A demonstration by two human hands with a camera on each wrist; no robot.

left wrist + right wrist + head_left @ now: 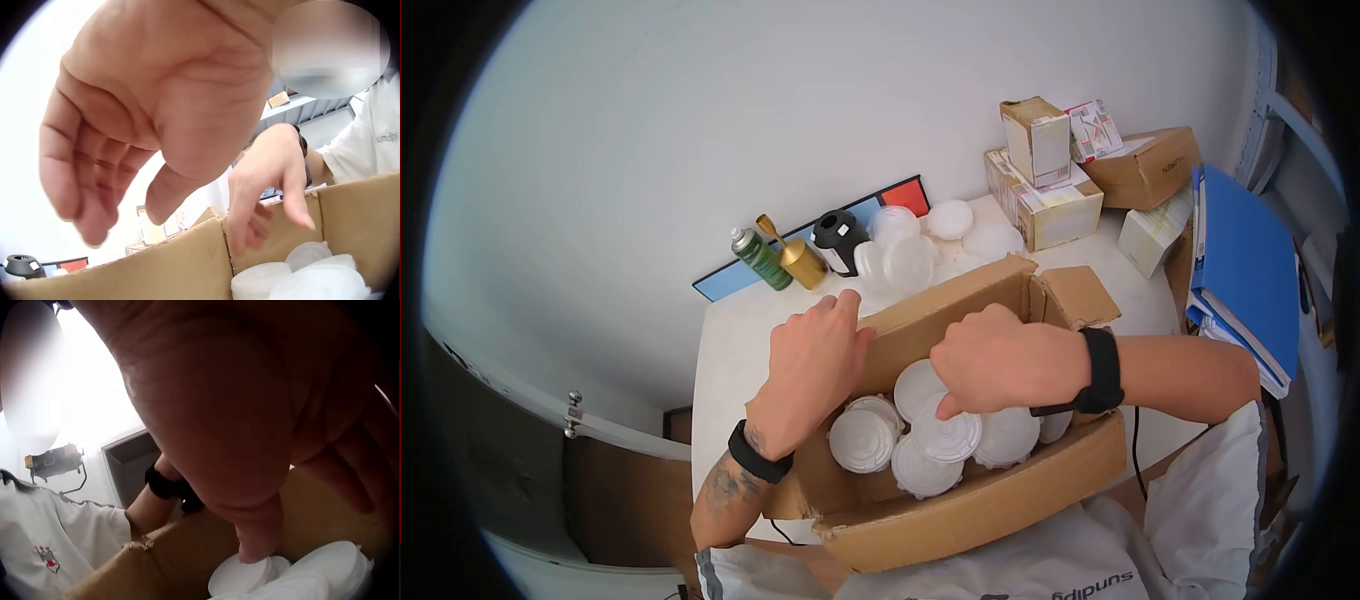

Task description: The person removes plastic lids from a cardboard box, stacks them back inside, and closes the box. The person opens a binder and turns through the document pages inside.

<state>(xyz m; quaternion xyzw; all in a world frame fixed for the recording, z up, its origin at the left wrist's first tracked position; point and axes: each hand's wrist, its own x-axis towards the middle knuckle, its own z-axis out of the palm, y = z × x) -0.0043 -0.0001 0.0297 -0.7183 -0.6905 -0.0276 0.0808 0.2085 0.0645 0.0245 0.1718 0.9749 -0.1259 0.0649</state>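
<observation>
An open cardboard box [980, 522] holds several round, whitish translucent lids or containers [862, 440]. My left hand [812, 352] hovers over the box's left part, near its far wall; the left wrist view shows its fingers [92, 220] loosely bent with nothing in them. Above the round pieces is my right hand [1008, 362], thumb pointing down. In the left wrist view, the right hand [269, 175] has relaxed fingers and an empty grasp. The right wrist view shows its thumb [259, 537] over a white round piece [240, 575]; whether they touch, I cannot tell.
Behind the box stand a green spray can [762, 260], a gold object [802, 264], a black container [838, 240] and more translucent round pieces [908, 262]. Small cartons [1060, 215] are stacked at the back right, beside blue binders [1248, 270]. A wall runs behind the table.
</observation>
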